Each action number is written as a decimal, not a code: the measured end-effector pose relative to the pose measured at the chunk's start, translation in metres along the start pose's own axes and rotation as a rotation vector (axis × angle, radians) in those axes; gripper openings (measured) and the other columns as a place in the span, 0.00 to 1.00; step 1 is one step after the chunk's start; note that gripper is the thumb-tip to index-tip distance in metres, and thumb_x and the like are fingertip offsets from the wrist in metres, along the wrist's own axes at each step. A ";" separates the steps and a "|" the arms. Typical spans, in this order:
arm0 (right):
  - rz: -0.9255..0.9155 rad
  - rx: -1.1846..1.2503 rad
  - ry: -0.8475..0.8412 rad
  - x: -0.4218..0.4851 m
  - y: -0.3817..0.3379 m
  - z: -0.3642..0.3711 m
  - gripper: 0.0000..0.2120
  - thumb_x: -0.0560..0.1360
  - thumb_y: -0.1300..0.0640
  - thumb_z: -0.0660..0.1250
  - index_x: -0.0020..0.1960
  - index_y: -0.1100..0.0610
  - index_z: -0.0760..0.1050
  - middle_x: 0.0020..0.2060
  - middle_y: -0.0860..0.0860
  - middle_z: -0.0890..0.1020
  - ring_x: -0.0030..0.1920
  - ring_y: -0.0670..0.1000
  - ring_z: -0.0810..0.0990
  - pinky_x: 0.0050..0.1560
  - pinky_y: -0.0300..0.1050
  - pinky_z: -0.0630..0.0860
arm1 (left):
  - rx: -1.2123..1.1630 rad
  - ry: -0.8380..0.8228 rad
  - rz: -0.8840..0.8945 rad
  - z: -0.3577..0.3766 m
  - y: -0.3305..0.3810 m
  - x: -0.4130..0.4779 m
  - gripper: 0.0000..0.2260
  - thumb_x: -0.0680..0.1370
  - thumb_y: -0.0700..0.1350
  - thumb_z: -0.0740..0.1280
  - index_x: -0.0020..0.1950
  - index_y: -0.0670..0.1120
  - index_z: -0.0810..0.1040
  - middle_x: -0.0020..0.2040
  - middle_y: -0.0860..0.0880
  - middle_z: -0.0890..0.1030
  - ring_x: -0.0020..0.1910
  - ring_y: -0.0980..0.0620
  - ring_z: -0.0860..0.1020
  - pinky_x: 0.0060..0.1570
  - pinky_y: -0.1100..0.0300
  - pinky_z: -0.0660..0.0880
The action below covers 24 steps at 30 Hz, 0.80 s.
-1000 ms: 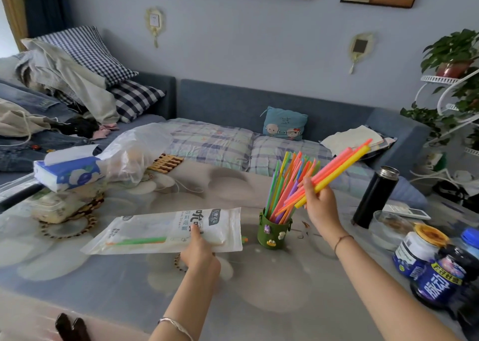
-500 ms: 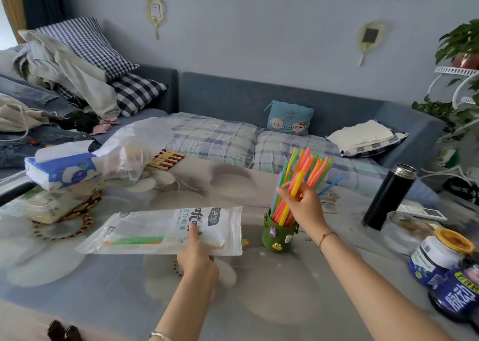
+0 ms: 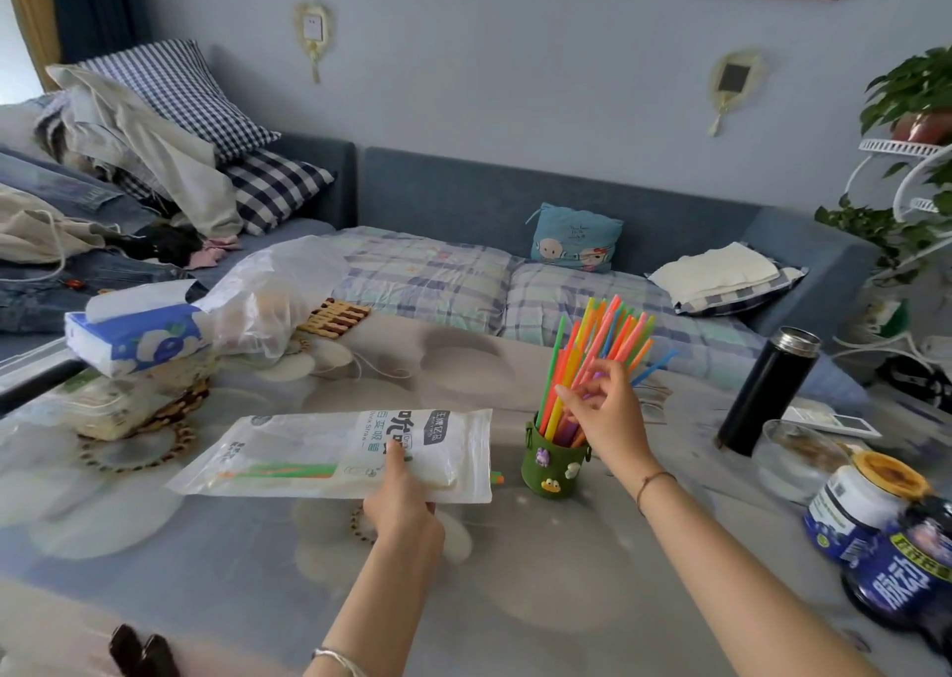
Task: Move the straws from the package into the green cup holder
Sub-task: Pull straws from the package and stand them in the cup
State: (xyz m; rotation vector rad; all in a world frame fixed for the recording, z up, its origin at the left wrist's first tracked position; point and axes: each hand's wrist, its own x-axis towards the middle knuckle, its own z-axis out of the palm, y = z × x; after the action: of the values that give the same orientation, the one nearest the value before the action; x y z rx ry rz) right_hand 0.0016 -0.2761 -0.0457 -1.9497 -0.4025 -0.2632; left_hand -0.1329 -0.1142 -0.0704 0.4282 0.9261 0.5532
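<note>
The green cup holder [image 3: 554, 469] stands on the table right of centre, full of colourful straws [image 3: 600, 347] that fan upward. My right hand [image 3: 608, 414] is just above its rim with fingers spread apart, touching the straws' lower parts. My left hand [image 3: 404, 496] pinches the near edge of the white plastic straw package [image 3: 329, 452], which lies flat to the holder's left. A few green and orange straws [image 3: 278, 470] still show inside the package, their tips poking out at its right end.
A black thermos [image 3: 767, 390] and a glass bowl [image 3: 796, 457] stand right of the holder, with dark jars [image 3: 870, 517] at the right edge. A tissue pack [image 3: 136, 339] and a plastic bag [image 3: 268, 300] sit at the left. A sofa runs behind the table.
My right hand brought a bunch of straws down from the air into the cup holder and has opened its fingers. My left hand stayed on the package.
</note>
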 end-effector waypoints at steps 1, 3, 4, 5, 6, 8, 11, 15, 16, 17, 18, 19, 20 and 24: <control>-0.010 -0.014 0.039 -0.004 -0.001 -0.001 0.17 0.71 0.55 0.71 0.54 0.53 0.66 0.39 0.56 0.80 0.38 0.56 0.82 0.41 0.49 0.80 | -0.005 -0.005 0.003 0.000 0.001 -0.003 0.23 0.75 0.49 0.71 0.67 0.42 0.72 0.49 0.49 0.78 0.40 0.50 0.78 0.48 0.55 0.75; -0.025 0.001 0.120 -0.018 -0.005 0.000 0.13 0.72 0.56 0.70 0.47 0.52 0.66 0.37 0.57 0.79 0.37 0.57 0.81 0.41 0.53 0.80 | -0.015 -0.020 0.002 0.000 0.004 -0.012 0.24 0.76 0.48 0.70 0.68 0.41 0.71 0.54 0.47 0.78 0.46 0.48 0.78 0.51 0.55 0.75; -0.007 0.037 0.147 -0.028 -0.009 0.002 0.10 0.73 0.56 0.69 0.44 0.51 0.66 0.36 0.56 0.79 0.37 0.58 0.81 0.40 0.53 0.80 | -0.018 -0.028 0.000 -0.001 0.006 -0.019 0.24 0.76 0.48 0.70 0.69 0.41 0.71 0.58 0.46 0.78 0.48 0.47 0.77 0.53 0.54 0.76; 0.029 0.092 0.159 -0.038 -0.014 0.005 0.08 0.74 0.56 0.67 0.42 0.51 0.67 0.35 0.56 0.79 0.35 0.57 0.80 0.40 0.53 0.79 | -0.016 -0.033 0.003 -0.001 0.008 -0.024 0.24 0.76 0.48 0.70 0.69 0.41 0.70 0.61 0.45 0.78 0.48 0.48 0.77 0.54 0.54 0.76; 0.102 0.170 0.154 -0.049 -0.020 0.009 0.07 0.75 0.56 0.65 0.41 0.51 0.69 0.34 0.55 0.78 0.34 0.56 0.80 0.40 0.52 0.78 | -0.018 -0.040 0.009 -0.001 0.009 -0.030 0.24 0.76 0.48 0.70 0.69 0.41 0.70 0.61 0.45 0.78 0.47 0.48 0.77 0.53 0.54 0.77; 0.341 0.457 0.100 -0.071 -0.032 0.018 0.09 0.78 0.56 0.61 0.40 0.56 0.71 0.33 0.54 0.77 0.34 0.53 0.78 0.41 0.51 0.77 | -0.021 -0.066 0.042 -0.001 0.011 -0.041 0.24 0.76 0.49 0.70 0.69 0.41 0.70 0.56 0.46 0.78 0.42 0.50 0.78 0.46 0.56 0.77; 0.770 1.047 -0.021 -0.101 -0.052 0.028 0.13 0.79 0.52 0.58 0.44 0.60 0.73 0.37 0.55 0.78 0.38 0.53 0.78 0.41 0.47 0.76 | 0.005 -0.155 0.165 -0.004 0.013 -0.059 0.22 0.76 0.48 0.70 0.68 0.41 0.73 0.58 0.46 0.79 0.53 0.47 0.80 0.53 0.54 0.77; 0.913 1.328 -0.099 -0.134 -0.064 0.045 0.16 0.78 0.47 0.58 0.54 0.58 0.75 0.46 0.56 0.82 0.48 0.56 0.79 0.48 0.50 0.75 | 0.242 -0.339 0.421 -0.010 0.020 -0.075 0.14 0.75 0.47 0.72 0.58 0.44 0.78 0.51 0.47 0.83 0.46 0.54 0.81 0.43 0.64 0.76; 0.910 1.347 -0.095 -0.141 -0.065 0.050 0.16 0.79 0.48 0.58 0.54 0.57 0.76 0.45 0.56 0.84 0.48 0.56 0.81 0.47 0.50 0.76 | 0.325 -0.393 0.485 -0.011 0.023 -0.077 0.12 0.74 0.46 0.72 0.55 0.44 0.79 0.49 0.47 0.84 0.43 0.55 0.81 0.39 0.65 0.76; 0.908 1.368 -0.089 -0.147 -0.067 0.054 0.14 0.79 0.49 0.58 0.53 0.57 0.77 0.41 0.55 0.86 0.46 0.55 0.83 0.45 0.48 0.78 | 0.402 -0.440 0.538 -0.011 0.024 -0.078 0.11 0.74 0.46 0.72 0.53 0.43 0.81 0.48 0.46 0.85 0.42 0.55 0.82 0.37 0.65 0.77; 0.904 1.395 -0.079 -0.152 -0.069 0.057 0.13 0.79 0.51 0.58 0.53 0.57 0.78 0.38 0.54 0.86 0.41 0.54 0.84 0.41 0.45 0.80 | 0.471 -0.480 0.584 -0.011 0.026 -0.080 0.11 0.74 0.46 0.73 0.52 0.43 0.81 0.47 0.46 0.85 0.42 0.55 0.82 0.37 0.65 0.77; 0.907 1.428 -0.067 -0.156 -0.073 0.058 0.12 0.79 0.53 0.59 0.52 0.57 0.78 0.36 0.54 0.86 0.36 0.53 0.85 0.36 0.43 0.81 | 0.534 -0.511 0.631 -0.011 0.028 -0.082 0.10 0.73 0.46 0.73 0.52 0.44 0.81 0.46 0.46 0.85 0.42 0.54 0.83 0.37 0.65 0.78; 0.911 1.459 -0.050 -0.159 -0.075 0.060 0.11 0.78 0.54 0.59 0.51 0.58 0.77 0.34 0.54 0.86 0.33 0.52 0.85 0.31 0.41 0.80 | 0.591 -0.542 0.676 -0.010 0.030 -0.085 0.08 0.73 0.46 0.73 0.51 0.46 0.81 0.46 0.48 0.85 0.42 0.56 0.83 0.37 0.66 0.78; 0.948 1.458 -0.011 -0.165 -0.079 0.062 0.10 0.77 0.55 0.62 0.53 0.60 0.77 0.36 0.57 0.86 0.36 0.54 0.84 0.28 0.42 0.80 | 0.687 -0.644 0.749 -0.007 0.040 -0.093 0.10 0.73 0.46 0.73 0.53 0.47 0.81 0.47 0.50 0.85 0.45 0.54 0.83 0.41 0.62 0.80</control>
State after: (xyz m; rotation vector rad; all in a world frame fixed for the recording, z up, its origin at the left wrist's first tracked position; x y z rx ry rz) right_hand -0.1812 -0.2162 -0.0641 -0.5255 0.3265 0.5443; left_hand -0.1940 -0.1394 0.0062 1.5139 0.2726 0.6947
